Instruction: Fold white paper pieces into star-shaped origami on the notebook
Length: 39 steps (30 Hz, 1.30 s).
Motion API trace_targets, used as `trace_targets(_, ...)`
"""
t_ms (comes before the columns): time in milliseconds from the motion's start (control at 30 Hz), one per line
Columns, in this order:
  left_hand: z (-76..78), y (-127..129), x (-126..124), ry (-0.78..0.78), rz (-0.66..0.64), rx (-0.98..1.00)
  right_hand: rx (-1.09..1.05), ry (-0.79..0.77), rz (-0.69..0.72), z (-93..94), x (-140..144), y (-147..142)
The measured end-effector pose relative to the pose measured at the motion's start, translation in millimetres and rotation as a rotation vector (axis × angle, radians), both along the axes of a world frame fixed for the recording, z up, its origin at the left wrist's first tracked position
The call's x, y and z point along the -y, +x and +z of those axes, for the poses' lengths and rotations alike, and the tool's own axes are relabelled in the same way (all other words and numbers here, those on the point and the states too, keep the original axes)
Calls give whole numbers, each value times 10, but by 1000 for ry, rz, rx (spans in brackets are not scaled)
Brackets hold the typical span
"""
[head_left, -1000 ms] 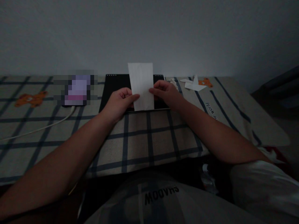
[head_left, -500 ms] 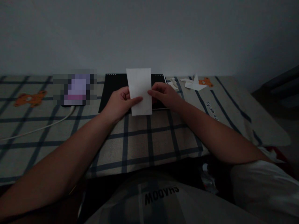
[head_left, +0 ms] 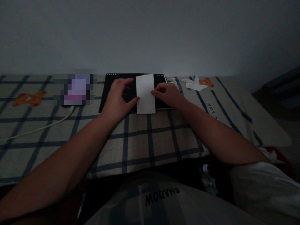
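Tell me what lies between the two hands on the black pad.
In the head view, a white paper strip lies between the left hand and right hand, resting on the black pad; both hands touch its edges.

Matt white paper [head_left: 145, 93] — checked cloth [head_left: 150, 137]

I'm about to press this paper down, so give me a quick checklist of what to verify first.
1. White paper lies flat on the black pad: ok.
2. Left hand touches the paper's left edge: ok.
3. Right hand touches its right edge: ok.
4. Paper's near end overhangs the pad onto the plaid cloth: not ok.
5. Fold edges aligned: cannot tell, too dim.
6. White cable lies apart from the paper: ok.
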<state>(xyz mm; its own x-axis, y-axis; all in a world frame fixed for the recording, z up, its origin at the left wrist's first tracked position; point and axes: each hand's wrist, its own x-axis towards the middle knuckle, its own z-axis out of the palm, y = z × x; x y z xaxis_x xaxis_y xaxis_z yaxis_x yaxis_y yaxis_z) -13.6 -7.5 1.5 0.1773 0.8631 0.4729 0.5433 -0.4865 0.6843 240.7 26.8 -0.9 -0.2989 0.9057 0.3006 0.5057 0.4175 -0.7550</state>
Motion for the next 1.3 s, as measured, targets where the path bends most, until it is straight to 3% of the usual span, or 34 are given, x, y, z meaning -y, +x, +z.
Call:
trace_targets(133,46,-13,41,66,-268,-374,241,109,-56,-25,-12,23)
trace_targets(267,-21,16,44,-13,-401,-518,376,114,-73,-66,-33,47)
trace_targets(400,-38,7,41,-44,-425,-564,426,201,-25,-75,-63,91)
trace_targets(500,-18,-5,42,-45,-442,-568,452,310,158,-57,-42,106)
trace_targets(633,-2,-18,32,-40,-438,-566,464,317,333,-52,10,102)
trace_targets(1300,56,-64,29,-6,-410,-523,506,303,354,34,136,62)
